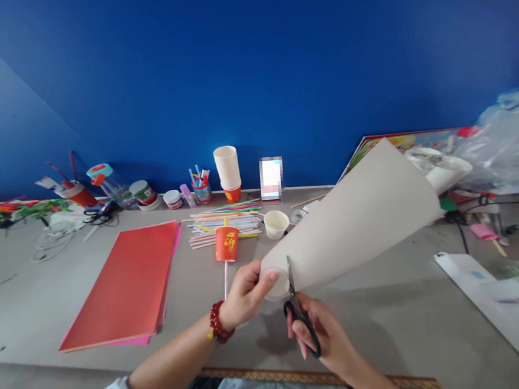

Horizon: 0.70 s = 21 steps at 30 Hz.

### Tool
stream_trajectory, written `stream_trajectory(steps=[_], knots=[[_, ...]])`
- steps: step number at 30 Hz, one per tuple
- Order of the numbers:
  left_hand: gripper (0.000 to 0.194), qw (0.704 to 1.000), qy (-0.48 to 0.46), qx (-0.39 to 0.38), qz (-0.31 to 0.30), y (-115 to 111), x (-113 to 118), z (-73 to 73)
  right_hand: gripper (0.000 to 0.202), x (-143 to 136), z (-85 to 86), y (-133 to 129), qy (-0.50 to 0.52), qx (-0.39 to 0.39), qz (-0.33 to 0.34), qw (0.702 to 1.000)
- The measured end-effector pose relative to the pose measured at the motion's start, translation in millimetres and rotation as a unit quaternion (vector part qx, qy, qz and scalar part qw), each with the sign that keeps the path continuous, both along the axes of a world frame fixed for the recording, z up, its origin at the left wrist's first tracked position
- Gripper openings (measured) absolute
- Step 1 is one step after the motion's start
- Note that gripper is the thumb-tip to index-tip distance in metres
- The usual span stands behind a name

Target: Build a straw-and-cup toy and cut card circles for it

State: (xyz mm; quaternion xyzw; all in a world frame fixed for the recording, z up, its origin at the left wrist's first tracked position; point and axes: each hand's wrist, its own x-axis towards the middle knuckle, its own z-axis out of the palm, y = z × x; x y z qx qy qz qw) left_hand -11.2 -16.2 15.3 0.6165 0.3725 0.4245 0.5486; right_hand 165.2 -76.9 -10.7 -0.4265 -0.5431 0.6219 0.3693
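My left hand [252,287] pinches the near end of a large white sheet of paper [359,217], which rises curved toward the back right. Under the thumb is a pale round shape [278,288] with a thin outline; whether it is drawn on the sheet or a separate piece I cannot tell. My right hand [325,332] grips scissors [295,301] with black handles, fingers in the loops. Their blades lie at the paper beside the round shape. Just beyond my left hand, a red paper cup [226,244] sits upside down with a straw below it.
Red and pink sheets [124,287] lie at left. Straws [221,224], a white paper cup [276,224] and a stack of cups [227,167] stand behind, beside a blurred phone-like screen [271,179]. A white board [485,309] and plastic bags [509,141] are at right.
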Motion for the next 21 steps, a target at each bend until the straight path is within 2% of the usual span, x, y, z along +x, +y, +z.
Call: stream_trajectory(steps=[10, 21], knots=[[0.035, 1.000, 0.008, 0.009, -0.028, 2.4, -2.5, 1.3, 0.065, 7.4, 0.6, 1.1, -0.102, 0.042, -0.012, 0.994], [0.035, 0.998, 0.022, 0.008, -0.053, 5.7, -2.9, 6.8, 0.054, 15.2, -4.1, 2.7, -0.124, 0.038, 0.001, 0.992]])
